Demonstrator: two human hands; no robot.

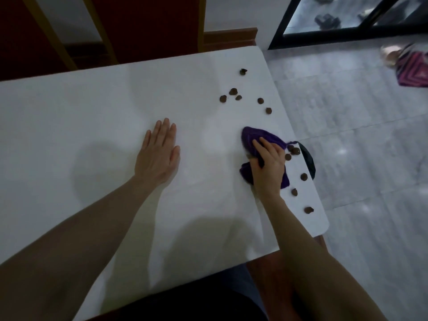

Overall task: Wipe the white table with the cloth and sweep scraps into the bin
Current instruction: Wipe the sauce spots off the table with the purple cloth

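A purple knitted cloth [252,140] lies bunched on the white table [92,117] near its right edge. My right hand [269,166] grips the cloth and presses it onto the table. My left hand [159,154] rests flat on the table, fingers straight, well to the left of the cloth. Several small brown scraps [234,91] are scattered at the far right of the table, and more scraps [303,176] lie along the right edge beside the cloth. A dark bin rim [309,159] shows just past the right edge, mostly hidden by the table.
Grey tiled floor [359,147] spreads to the right of the table. A pink and purple patterned object [414,68] lies on the floor at far right. A glass door with a black frame [347,33] stands beyond. Red and yellow furniture [129,31] backs the table.
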